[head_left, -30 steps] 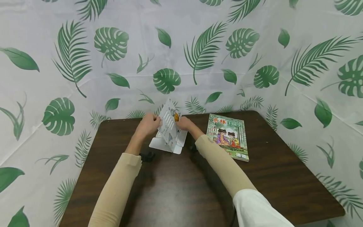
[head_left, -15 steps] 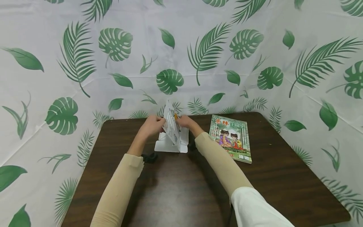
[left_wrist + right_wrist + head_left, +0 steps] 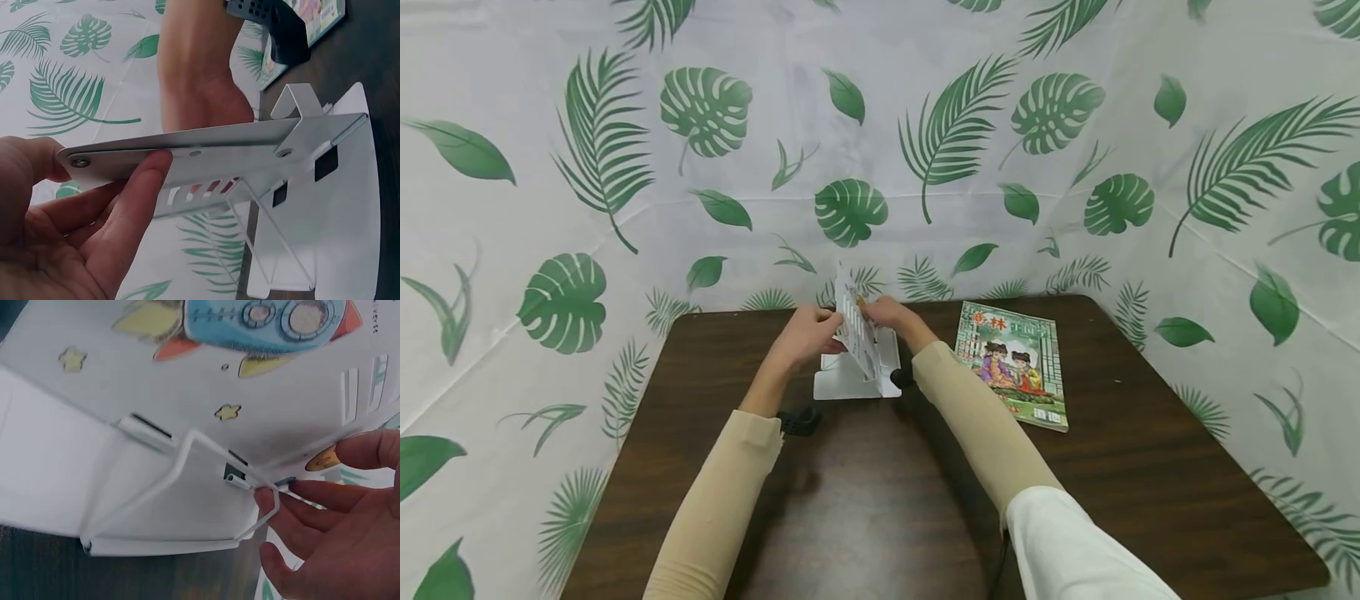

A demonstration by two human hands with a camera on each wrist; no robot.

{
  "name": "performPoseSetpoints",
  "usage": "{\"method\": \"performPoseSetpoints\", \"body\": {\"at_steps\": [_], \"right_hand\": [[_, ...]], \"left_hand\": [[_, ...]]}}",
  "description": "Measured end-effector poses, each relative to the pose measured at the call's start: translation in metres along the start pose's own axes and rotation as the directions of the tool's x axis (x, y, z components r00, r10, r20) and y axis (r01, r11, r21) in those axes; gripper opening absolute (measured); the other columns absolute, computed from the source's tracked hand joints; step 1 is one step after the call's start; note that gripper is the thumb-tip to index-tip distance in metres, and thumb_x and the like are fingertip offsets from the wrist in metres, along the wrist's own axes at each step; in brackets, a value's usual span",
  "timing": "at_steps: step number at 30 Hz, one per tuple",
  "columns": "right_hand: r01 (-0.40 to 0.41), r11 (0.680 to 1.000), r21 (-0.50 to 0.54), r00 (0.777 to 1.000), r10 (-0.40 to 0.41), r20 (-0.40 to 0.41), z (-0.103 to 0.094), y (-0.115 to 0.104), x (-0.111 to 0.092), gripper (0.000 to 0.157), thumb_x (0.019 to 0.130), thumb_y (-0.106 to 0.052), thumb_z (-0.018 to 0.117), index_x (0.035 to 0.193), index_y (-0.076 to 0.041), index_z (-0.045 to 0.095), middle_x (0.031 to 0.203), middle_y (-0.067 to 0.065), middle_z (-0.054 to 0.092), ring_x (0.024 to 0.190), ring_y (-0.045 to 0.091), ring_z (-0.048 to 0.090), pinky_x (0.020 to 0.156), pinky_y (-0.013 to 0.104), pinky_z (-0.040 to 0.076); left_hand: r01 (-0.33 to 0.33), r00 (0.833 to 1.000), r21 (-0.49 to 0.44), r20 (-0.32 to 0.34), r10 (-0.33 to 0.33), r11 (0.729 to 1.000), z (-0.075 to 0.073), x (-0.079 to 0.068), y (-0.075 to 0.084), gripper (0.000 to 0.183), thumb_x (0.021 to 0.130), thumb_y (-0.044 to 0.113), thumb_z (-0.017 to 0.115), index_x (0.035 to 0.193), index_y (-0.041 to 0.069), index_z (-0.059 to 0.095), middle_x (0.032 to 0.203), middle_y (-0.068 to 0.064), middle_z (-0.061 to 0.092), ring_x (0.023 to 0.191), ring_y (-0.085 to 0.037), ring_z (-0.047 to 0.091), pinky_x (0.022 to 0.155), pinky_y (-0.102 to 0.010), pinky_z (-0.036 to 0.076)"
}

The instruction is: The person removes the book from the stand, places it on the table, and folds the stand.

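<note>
A white metal book stand (image 3: 857, 337) with cartoon prints stands near the table's back, its slotted panel seen almost edge-on. My left hand (image 3: 805, 335) pinches the panel's left edge; in the left wrist view its fingers (image 3: 140, 194) lie against the panel's metal side. On the other side, my right hand (image 3: 889, 313) holds the panel's edge, with fingertips beside the bent wire support (image 3: 187, 450) in the right wrist view. The flat base (image 3: 844, 385) spreads below the panel. Rocket and star prints (image 3: 269, 325) show on one face.
A colourful magazine (image 3: 1015, 367) lies to the right of the stand on the dark wooden table (image 3: 880, 500). Behind the table hangs a white cloth with green leaves (image 3: 850, 212). A black strap device (image 3: 801, 421) sits at my left wrist.
The stand has turned, so its panel now appears more edge-on and its base squarer to the table's front. Both hands stay on it, and the head view has shifted slightly.
</note>
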State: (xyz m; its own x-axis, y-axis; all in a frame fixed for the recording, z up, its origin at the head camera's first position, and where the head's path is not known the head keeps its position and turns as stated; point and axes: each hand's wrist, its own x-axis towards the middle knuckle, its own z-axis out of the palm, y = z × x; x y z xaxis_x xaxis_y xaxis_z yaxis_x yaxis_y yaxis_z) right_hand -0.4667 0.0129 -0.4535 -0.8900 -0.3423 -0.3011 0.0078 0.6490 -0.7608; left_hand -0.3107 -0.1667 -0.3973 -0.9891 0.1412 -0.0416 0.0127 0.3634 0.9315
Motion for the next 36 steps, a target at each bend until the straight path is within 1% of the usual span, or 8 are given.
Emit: {"method": "performPoseSetpoints", "body": {"at_steps": [6,11,13,15,20,24,32,36], "right_hand": [[0.022,1.0,0.0,1.0,-0.022,0.001,-0.002,-0.003,-0.005,0.039,0.101,-0.023,0.052,0.126,0.006,0.056,0.129,0.017,0.055,0.115,0.031,0.05,0.113,0.053,0.044],[0.055,0.998,-0.036,0.998,-0.055,-0.014,-0.009,-0.011,-0.013,0.045,0.106,-0.027,0.051,0.129,0.011,0.06,0.123,0.019,0.054,0.109,0.032,0.048,0.114,0.057,0.043],[0.096,0.994,-0.055,0.995,-0.098,-0.029,-0.013,-0.014,-0.017,0.048,0.109,-0.03,0.048,0.128,0.011,0.062,0.118,0.021,0.054,0.105,0.034,0.049,0.109,0.057,0.044],[0.138,0.987,-0.079,0.989,-0.141,-0.032,-0.016,-0.018,-0.023,0.053,0.112,-0.036,0.044,0.135,0.008,0.063,0.128,0.023,0.058,0.113,0.035,0.055,0.11,0.055,0.046],[0.207,0.975,-0.084,0.977,-0.21,-0.029,-0.012,-0.037,-0.054,0.059,0.115,-0.043,0.043,0.16,-0.005,0.048,0.165,0.017,0.048,0.152,0.036,0.047,0.122,0.055,0.043],[0.264,0.964,-0.043,0.964,-0.265,-0.029,-0.003,-0.053,-0.086,0.064,0.113,-0.05,0.048,0.161,-0.009,0.045,0.165,0.016,0.047,0.153,0.036,0.047,0.121,0.058,0.044],[0.345,0.937,-0.054,0.938,-0.345,0.001,0.013,-0.055,-0.131,0.071,0.109,-0.051,0.059,0.166,-0.015,0.039,0.171,0.01,0.04,0.157,0.034,0.042,0.122,0.055,0.044],[0.347,0.936,-0.065,0.938,-0.347,0.009,0.017,-0.049,-0.143,0.072,0.106,-0.047,0.064,0.166,-0.017,0.039,0.17,0.009,0.041,0.153,0.034,0.047,0.118,0.053,0.048]], "left_hand": [[0.011,1.0,-0.025,0.027,-0.011,1.0,0.0,0.002,0.0,0.049,0.113,0.029,0.044,0.128,-0.01,0.07,0.129,-0.028,0.067,0.102,-0.034,0.081,0.095,-0.046,0.064],[0.044,0.999,-0.037,0.007,-0.044,0.998,-0.001,0.002,-0.001,0.061,0.115,0.047,0.04,0.131,-0.005,0.069,0.121,-0.026,0.071,0.087,-0.026,0.08,0.085,-0.041,0.066],[0.058,0.998,-0.039,-0.012,-0.058,0.998,0.0,0.003,-0.004,0.065,0.116,0.051,0.036,0.132,-0.003,0.068,0.115,-0.024,0.072,0.088,-0.029,0.079,0.079,-0.035,0.065],[0.054,0.998,-0.024,-0.037,-0.055,0.998,0.001,0.004,-0.01,0.063,0.116,0.049,0.033,0.135,-0.001,0.067,0.114,-0.024,0.073,0.095,-0.036,0.077,0.081,-0.036,0.061],[-0.051,0.994,0.056,-0.09,0.056,0.997,0.004,0.007,-0.033,0.048,0.117,0.031,0.037,0.142,-0.002,0.062,0.13,-0.026,0.07,0.121,-0.045,0.069,0.102,-0.051,0.055],[-0.133,0.985,0.083,-0.101,0.141,0.988,0.008,0.012,-0.054,0.044,0.116,0.024,0.043,0.149,-0.001,0.056,0.145,-0.026,0.06,0.136,-0.044,0.059,0.114,-0.059,0.048],[-0.18,0.974,0.141,-0.115,0.197,0.973,0.025,0.026,-0.083,0.052,0.111,0.017,0.049,0.16,-0.002,0.044,0.168,-0.025,0.038,0.158,-0.045,0.034,0.128,-0.063,0.031],[-0.241,0.966,0.15,-0.056,0.252,0.959,0.031,0.032,-0.087,0.054,0.111,0.016,0.051,0.162,0.0,0.042,0.17,-0.024,0.038,0.161,-0.043,0.032,0.128,-0.064,0.03]]}}
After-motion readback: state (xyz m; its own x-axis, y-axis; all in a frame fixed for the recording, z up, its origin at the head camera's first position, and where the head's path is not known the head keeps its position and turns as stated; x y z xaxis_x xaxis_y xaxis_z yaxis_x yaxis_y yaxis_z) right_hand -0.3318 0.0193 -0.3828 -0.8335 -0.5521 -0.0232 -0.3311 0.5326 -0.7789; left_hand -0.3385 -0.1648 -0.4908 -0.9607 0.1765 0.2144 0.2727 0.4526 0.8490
